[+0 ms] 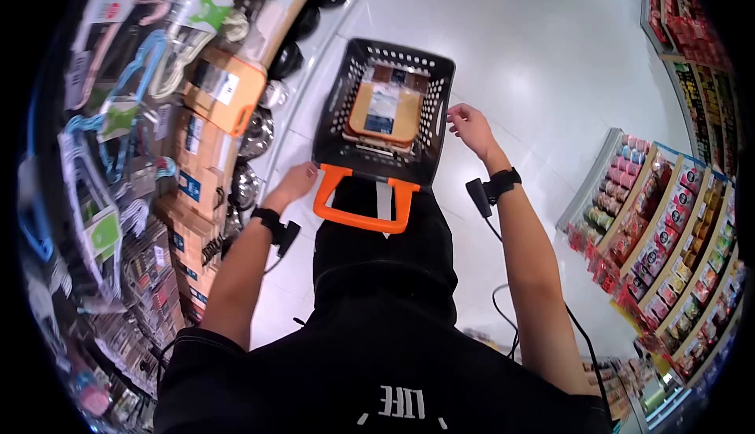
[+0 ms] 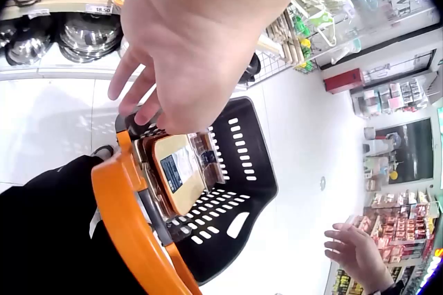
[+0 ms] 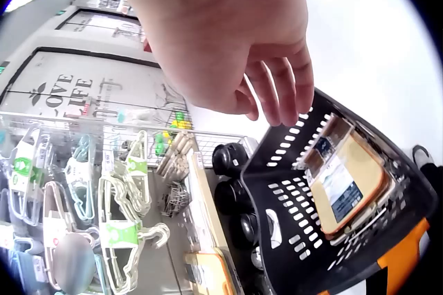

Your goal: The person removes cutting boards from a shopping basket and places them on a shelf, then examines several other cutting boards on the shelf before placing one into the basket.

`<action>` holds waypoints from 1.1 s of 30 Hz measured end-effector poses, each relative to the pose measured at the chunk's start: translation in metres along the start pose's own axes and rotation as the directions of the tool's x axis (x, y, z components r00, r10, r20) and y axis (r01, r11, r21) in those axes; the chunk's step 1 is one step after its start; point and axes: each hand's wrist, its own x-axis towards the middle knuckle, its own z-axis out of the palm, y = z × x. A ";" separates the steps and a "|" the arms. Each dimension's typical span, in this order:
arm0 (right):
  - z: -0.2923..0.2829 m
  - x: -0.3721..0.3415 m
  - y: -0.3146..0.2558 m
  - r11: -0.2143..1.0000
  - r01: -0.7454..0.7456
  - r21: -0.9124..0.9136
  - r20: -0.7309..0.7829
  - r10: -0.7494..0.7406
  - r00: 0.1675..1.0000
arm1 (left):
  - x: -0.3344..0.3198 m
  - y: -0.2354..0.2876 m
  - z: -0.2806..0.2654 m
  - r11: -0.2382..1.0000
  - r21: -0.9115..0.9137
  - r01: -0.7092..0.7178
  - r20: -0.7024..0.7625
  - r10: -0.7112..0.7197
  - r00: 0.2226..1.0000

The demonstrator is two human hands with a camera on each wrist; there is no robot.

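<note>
Black shirt nearest, with an open basket and two relaxed hands beyond

Past the black shirt (image 1: 377, 367), the orange handle (image 1: 358, 220) is folded toward the person at the near end of the dark basket (image 1: 324, 131). Just left of that end is the left hand (image 1: 295, 182), loosely bent and gripping nothing; whether its fingertips brush the rim, I cannot tell. Inside the basket lies a wrapped wooden board (image 1: 405, 115), label up, on other flat goods. The right hand (image 1: 472, 129), farther off, is by the right wall, fingers softly curved and empty.

Handling the basket well would call for even support on both sides, keeping it level so the flat goods don't slide. A firm hold under the rim seems safer than fingertips in the slots, and the loose handle could get in the way.

Along the left, metal bowls (image 1: 258, 131) and black pans (image 1: 287, 58) crowd the shelf edge, so swinging that way risks a knock. Hangers (image 1: 122, 135) bulge out too. Pale floor (image 1: 511, 57) gives more room on the right, before the packet racks (image 1: 668, 237).
</note>
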 end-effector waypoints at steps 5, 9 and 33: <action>0.077 0.005 0.081 0.960 -0.227 0.161 0.140 0.206 0.969 | 0.090 -0.028 0.004 0.988 -0.143 -0.057 -0.119 0.040 0.992; 0.138 0.035 0.124 0.923 -0.365 -0.123 0.247 0.385 0.889 | 0.198 -0.058 0.027 0.977 0.094 -0.192 -0.335 0.213 0.918; 0.308 0.232 0.186 0.560 0.394 -0.729 0.346 -0.195 0.918 | 0.301 -0.034 0.037 0.998 0.052 0.028 -0.305 -0.011 0.952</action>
